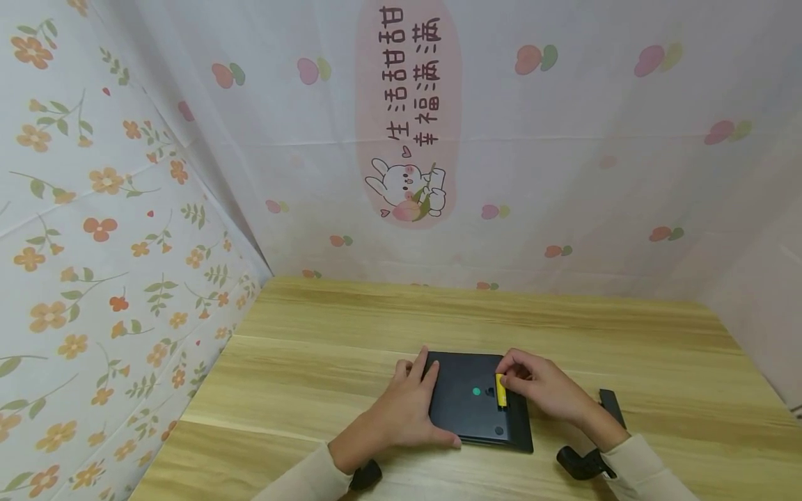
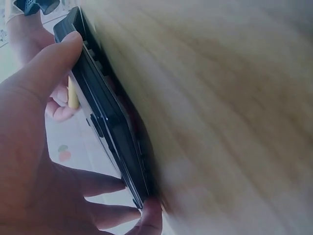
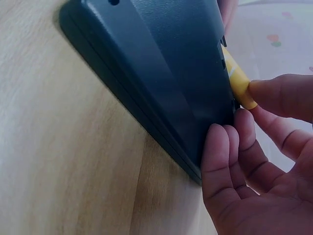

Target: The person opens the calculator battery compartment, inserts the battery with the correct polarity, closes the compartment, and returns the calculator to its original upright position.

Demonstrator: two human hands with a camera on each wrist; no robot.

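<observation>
A black calculator [image 1: 464,410] lies face down on the wooden table, its back upward; a row of keys shows along its underside in the left wrist view. My left hand [image 1: 410,407] holds it from the left, thumb at the near edge and fingers [image 2: 149,215] spread to the far edge. Between thumb and fingers, my right hand [image 1: 545,390] pinches a yellow battery [image 1: 500,391] at the opening in the calculator's back. In the right wrist view the battery [image 3: 238,81] tilts up out of that opening, while the other fingertips [image 3: 217,147] rest against the calculator's back.
The wooden table [image 1: 301,376] reaches to a white printed cloth [image 1: 564,167] at the back and a flowered cloth [image 1: 94,243] on the left. Black wrist gear [image 1: 579,465] sits by the right sleeve, and another black piece [image 1: 365,476] under the left wrist.
</observation>
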